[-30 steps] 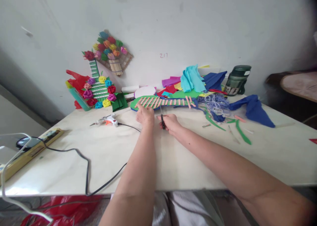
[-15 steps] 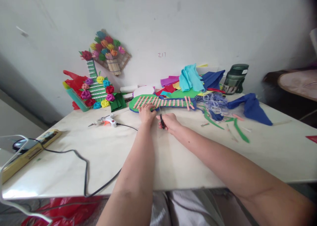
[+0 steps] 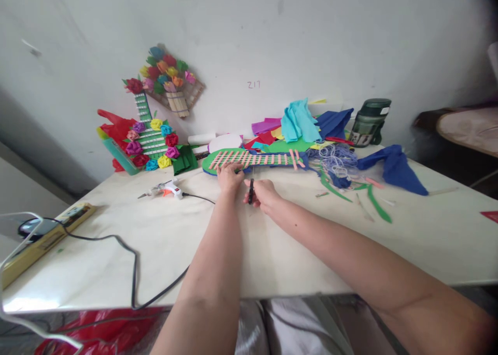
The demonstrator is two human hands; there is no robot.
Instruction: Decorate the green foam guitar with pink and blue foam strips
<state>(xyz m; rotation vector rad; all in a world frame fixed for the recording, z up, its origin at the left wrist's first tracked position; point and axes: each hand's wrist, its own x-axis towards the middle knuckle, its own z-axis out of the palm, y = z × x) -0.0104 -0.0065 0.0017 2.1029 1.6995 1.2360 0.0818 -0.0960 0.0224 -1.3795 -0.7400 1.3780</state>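
Observation:
A guitar-shaped craft in green and blue lies across the table, with crossed pink strips and pale strings on top. My left hand is on its front edge, fingers bent over the green body, holding it against the table. Just right of that, my right hand is closed around black-handled scissors. The thin blades point away from me toward the guitar's front edge; whether they touch it I cannot tell.
A white glue gun with a black cable lies left. Behind stand a flower-trimmed guitar craft and crepe paper. To the right are tangled yarn, green scraps and a dark green bottle. A power strip sits at the left edge.
My right hand has drawn the scissors slightly back toward me and left, away from the guitar's edge. My left hand stays on the guitar. The whole view shifts a little.

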